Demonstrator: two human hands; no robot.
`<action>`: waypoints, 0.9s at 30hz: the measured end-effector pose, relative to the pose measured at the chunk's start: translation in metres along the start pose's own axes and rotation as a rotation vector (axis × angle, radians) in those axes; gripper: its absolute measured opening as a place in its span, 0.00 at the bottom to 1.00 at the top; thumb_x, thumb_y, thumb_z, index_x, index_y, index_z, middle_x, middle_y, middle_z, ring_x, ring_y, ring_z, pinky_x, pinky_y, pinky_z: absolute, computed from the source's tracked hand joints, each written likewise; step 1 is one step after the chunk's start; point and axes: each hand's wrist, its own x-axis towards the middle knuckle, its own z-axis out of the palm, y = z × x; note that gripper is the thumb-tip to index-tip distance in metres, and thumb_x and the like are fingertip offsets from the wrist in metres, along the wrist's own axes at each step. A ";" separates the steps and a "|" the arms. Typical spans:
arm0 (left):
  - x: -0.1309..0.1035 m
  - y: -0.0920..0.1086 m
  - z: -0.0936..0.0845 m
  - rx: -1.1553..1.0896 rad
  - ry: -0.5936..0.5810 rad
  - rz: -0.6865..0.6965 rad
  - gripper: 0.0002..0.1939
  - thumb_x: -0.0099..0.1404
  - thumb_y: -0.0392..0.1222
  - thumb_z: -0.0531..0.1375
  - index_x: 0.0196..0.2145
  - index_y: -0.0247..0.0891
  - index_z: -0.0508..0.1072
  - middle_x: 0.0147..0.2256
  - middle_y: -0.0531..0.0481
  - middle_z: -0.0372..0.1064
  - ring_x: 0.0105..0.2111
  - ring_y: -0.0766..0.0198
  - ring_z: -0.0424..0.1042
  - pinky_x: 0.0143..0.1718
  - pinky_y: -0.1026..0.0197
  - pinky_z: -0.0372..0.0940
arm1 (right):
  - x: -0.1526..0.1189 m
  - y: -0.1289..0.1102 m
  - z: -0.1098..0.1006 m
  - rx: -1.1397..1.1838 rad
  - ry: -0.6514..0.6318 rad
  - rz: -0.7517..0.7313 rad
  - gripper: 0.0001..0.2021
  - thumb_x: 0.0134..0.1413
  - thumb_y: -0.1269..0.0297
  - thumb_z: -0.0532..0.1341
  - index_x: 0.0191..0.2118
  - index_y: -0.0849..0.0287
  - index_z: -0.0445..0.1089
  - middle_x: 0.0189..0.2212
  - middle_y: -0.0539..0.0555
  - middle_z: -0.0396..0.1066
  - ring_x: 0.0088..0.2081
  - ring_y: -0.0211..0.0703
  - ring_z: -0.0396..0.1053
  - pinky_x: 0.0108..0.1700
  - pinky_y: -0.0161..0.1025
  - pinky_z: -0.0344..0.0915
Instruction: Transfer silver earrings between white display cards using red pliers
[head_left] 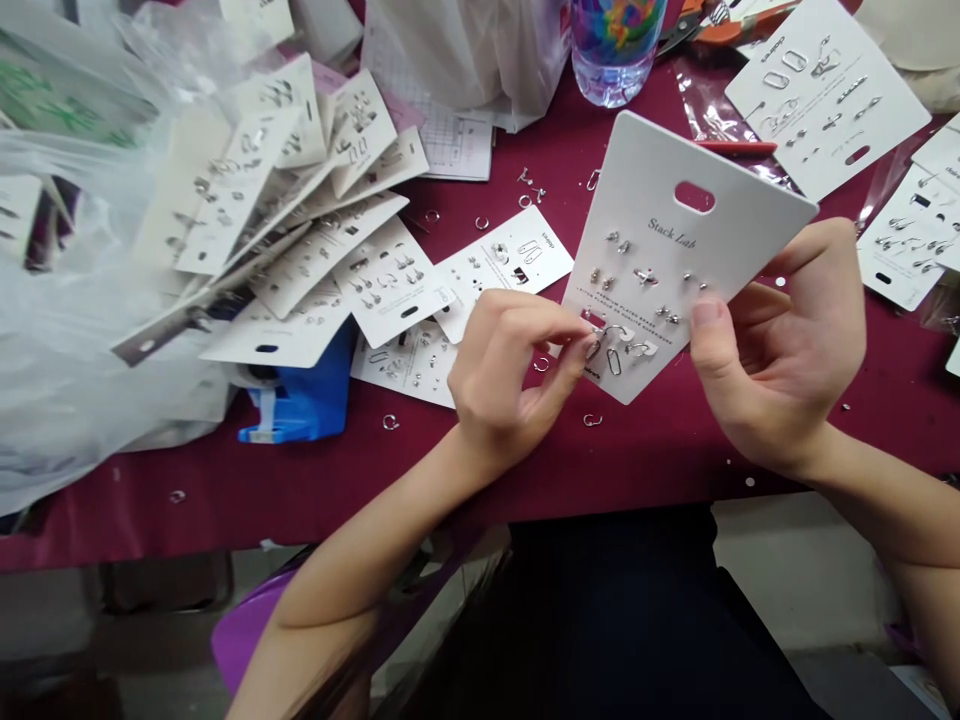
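Observation:
A white earring card (637, 200) printed "Stack Lab" is held up at a tilt above the table. It carries several small silver studs and hoops, with a slot near its top. My right hand (787, 350) grips the card by its right edge, thumb on the front and fingers behind. At the card's lower left edge, my left hand (517, 370) is closed in a pinch on a small silver earring (595, 345); the fingertips partly hide it. Beside that pinch, a link-shaped earring (614, 361) hangs on the card.
Loose earrings (592, 420) are scattered over the maroon tablecloth (420, 470). To the left are piled earring cards (330, 250), a plastic bag (75, 330) and a blue tape dispenser (311, 400). A bottle (611, 60), pliers (739, 25) and another earring card (832, 100) lie at the back right.

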 end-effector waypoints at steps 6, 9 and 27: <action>-0.003 0.007 -0.001 0.017 -0.056 -0.130 0.11 0.64 0.31 0.65 0.39 0.46 0.73 0.31 0.53 0.74 0.32 0.63 0.72 0.32 0.56 0.68 | -0.005 -0.008 -0.002 0.041 -0.028 0.041 0.08 0.64 0.74 0.59 0.41 0.53 0.62 0.30 0.48 0.70 0.26 0.35 0.71 0.27 0.36 0.73; -0.006 0.009 0.000 0.055 -0.031 -0.143 0.12 0.66 0.32 0.63 0.42 0.49 0.73 0.32 0.53 0.74 0.32 0.61 0.73 0.32 0.54 0.68 | -0.007 -0.011 -0.003 0.010 -0.020 0.037 0.07 0.63 0.73 0.61 0.43 0.54 0.64 0.36 0.52 0.71 0.33 0.39 0.76 0.29 0.36 0.77; -0.003 0.000 -0.004 -0.188 -0.045 -0.402 0.13 0.62 0.48 0.69 0.43 0.47 0.72 0.37 0.52 0.65 0.36 0.65 0.66 0.32 0.61 0.65 | -0.008 -0.001 -0.007 -0.018 -0.102 -0.029 0.06 0.62 0.66 0.60 0.43 0.56 0.73 0.36 0.56 0.74 0.34 0.38 0.74 0.36 0.33 0.79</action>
